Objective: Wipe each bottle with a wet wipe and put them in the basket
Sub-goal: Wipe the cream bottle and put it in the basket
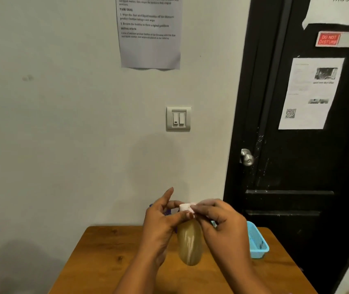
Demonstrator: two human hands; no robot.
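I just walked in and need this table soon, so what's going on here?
A person is cleaning a bottle of amber liquid, held up over the wooden table. The left hand grips it near the neck, while the right hand pinches a wet wipe against the white cap. The blue basket sits on the table to the right, and no bottle shows in its visible part.
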